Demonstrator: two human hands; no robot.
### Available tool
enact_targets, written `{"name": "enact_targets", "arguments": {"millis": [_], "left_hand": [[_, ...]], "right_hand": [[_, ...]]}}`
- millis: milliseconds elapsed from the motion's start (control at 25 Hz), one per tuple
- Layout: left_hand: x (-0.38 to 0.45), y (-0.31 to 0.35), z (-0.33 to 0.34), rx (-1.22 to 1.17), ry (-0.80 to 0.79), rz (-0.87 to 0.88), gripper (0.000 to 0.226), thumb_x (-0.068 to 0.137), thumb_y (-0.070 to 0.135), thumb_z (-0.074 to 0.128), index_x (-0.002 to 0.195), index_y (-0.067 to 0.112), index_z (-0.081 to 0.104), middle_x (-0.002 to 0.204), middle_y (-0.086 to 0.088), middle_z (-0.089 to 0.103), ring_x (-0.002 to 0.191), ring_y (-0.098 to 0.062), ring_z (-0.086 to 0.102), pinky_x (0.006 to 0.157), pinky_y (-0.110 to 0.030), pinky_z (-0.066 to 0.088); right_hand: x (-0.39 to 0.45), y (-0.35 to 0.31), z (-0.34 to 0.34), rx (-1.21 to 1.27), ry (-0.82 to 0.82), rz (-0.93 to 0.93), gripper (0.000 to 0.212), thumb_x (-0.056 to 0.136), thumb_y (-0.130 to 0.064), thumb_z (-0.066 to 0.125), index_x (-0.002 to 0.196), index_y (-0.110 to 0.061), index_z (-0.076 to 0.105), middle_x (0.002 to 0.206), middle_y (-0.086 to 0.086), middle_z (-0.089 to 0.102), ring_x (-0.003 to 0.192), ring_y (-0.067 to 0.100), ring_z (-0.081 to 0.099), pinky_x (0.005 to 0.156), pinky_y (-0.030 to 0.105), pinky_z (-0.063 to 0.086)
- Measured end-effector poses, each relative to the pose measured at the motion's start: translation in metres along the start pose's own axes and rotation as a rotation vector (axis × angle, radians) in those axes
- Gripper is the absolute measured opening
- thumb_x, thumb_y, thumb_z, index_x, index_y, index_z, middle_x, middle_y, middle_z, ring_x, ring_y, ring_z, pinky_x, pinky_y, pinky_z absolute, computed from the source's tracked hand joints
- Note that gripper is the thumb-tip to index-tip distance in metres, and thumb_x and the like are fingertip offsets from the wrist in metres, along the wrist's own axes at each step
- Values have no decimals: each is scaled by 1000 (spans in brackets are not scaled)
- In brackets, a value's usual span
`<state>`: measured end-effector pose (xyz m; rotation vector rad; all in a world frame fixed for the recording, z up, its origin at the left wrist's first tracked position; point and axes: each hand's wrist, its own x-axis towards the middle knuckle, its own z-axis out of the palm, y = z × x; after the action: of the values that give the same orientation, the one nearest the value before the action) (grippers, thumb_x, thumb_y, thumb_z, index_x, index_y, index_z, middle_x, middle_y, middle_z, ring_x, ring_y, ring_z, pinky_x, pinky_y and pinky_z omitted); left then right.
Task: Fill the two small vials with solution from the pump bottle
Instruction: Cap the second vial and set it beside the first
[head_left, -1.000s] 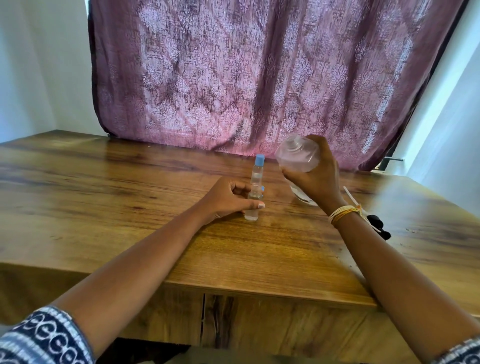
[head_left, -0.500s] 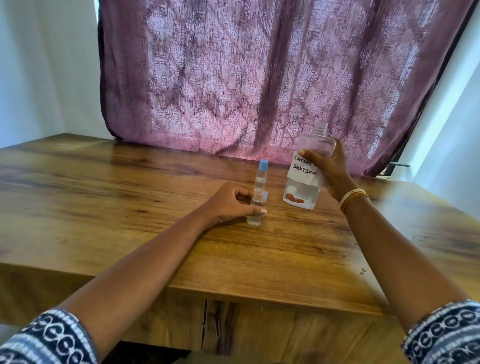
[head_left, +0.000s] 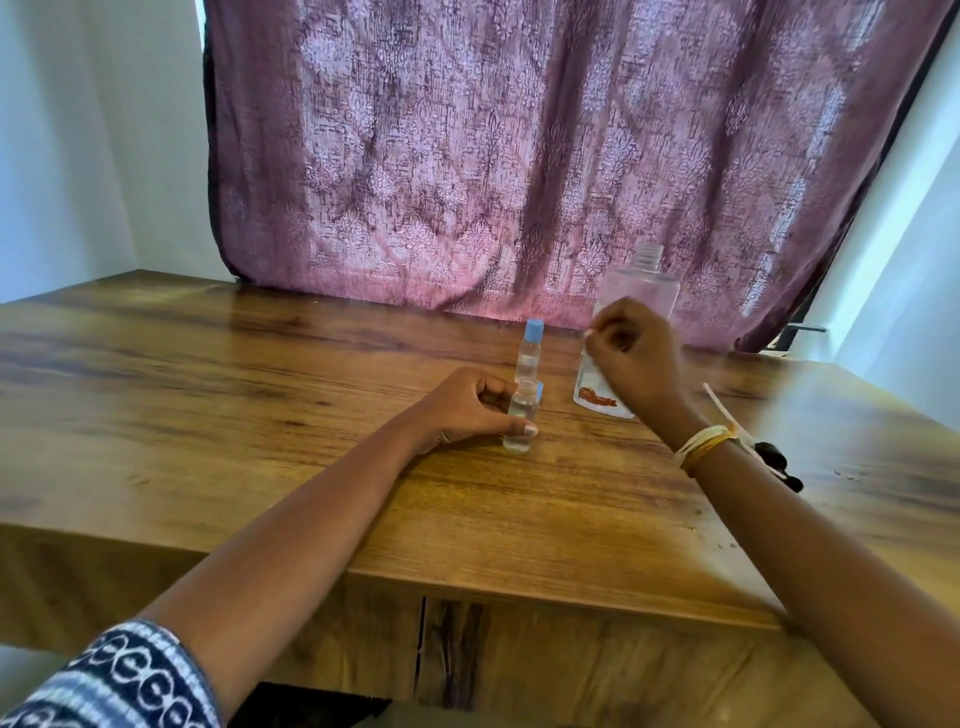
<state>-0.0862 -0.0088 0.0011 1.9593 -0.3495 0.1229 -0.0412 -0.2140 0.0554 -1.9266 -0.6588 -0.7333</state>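
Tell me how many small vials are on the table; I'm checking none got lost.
2: an uncapped vial gripped by the left hand, and a blue-capped vial standing just behind it.

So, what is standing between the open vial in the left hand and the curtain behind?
In the head view, the capped vial stands just behind the open vial held by the left hand; past it only bare table reaches the curtain.

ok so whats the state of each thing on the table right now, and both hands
near vial: upright, uncapped, holds clear liquid
far vial: upright, blue cap on
large bottle: upright on the table, neck open, no pump
pump head: off, lying on the table
left hand: grips the near vial
right hand: curled in front of the large bottle, grip unclear
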Motion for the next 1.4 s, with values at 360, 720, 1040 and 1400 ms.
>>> {"name": "enact_targets", "arguments": {"millis": [360,720,1040,1400], "left_hand": [[0,0,0,-9,-8,19,37,70,10,84,105,11,74,102,-7,76,96,-18,71,95,-41,54],[-1,-2,0,-48,-11,-10,34,71,14,84,103,11,75,102,-6,76,98,-21,71,98,-46,51],[-2,1,0,-88,25,-8,34,75,10,80,108,4,73,106,-13,74,104,-28,68,96,-46,53],[-4,5,2,-61,57,16,29,74,9,80,103,8,75,99,-9,76,89,-14,72,84,-29,57]], "right_hand": [[-6,26,56,-387,-680,-181,17,82,-10,68,85,-23,57,91,1,62,83,19,57,72,30,40],[5,6,15,329,-349,259,24,97,-2,50,117,3,62,92,9,63,78,17,65,72,21,58],[-4,-15,7,431,-440,115,20,72,9,76,81,-8,70,76,-5,76,76,10,73,73,21,59],[-6,-11,6,319,-542,36,33,79,8,71,111,-2,70,104,9,74,97,18,72,85,25,57]]}}
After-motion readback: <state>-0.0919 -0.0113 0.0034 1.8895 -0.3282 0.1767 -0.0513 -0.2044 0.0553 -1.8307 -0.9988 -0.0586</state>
